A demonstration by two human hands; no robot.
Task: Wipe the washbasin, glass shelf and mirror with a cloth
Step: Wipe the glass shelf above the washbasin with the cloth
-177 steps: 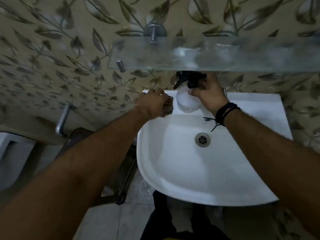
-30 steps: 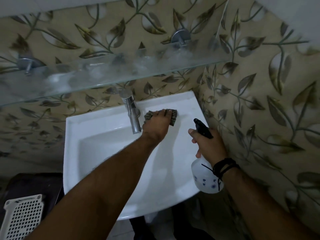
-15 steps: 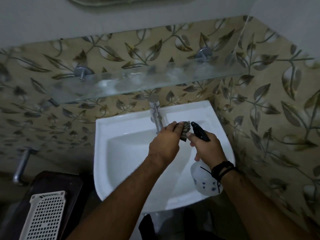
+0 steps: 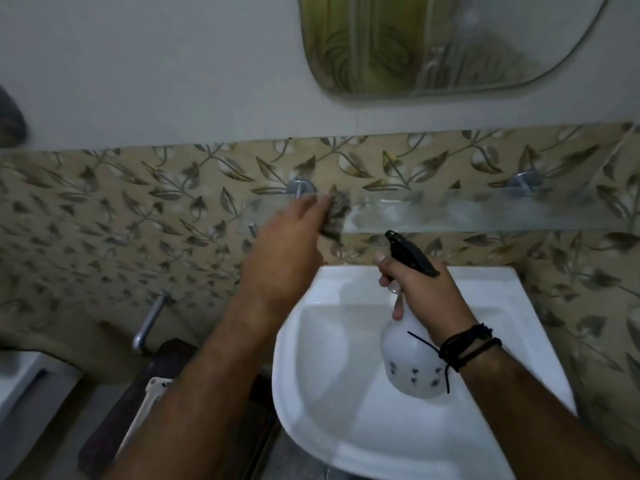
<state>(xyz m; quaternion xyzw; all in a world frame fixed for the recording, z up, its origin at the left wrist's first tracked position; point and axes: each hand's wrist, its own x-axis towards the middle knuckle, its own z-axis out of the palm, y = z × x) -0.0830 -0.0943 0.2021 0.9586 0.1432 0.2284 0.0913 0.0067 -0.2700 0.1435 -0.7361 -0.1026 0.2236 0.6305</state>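
Note:
My left hand (image 4: pixel 287 247) is raised to the left end of the glass shelf (image 4: pixel 467 211) and holds a dark patterned cloth (image 4: pixel 336 216) against it; the hand is blurred. My right hand (image 4: pixel 422 289) grips the neck of a white spray bottle (image 4: pixel 412 358) with a black trigger head, held over the white washbasin (image 4: pixel 346 410). The shelf surface looks smeared and cloudy. The mirror (image 4: pixel 433 43) hangs on the grey wall above, at the upper right. The tap is hidden behind my right hand.
Leaf-patterned tiles (image 4: pixel 138 209) cover the wall behind and right of the basin. A metal pipe (image 4: pixel 149 320) sticks out at the lower left above a dark stool with a white basket (image 4: pixel 149 400). A toilet edge (image 4: pixel 17 375) shows at the far left.
My left hand has lifted the cloth from the basin by the tap up to the left end of the glass shelf. The view has tilted up, showing the mirror. The right hand keeps the bottle.

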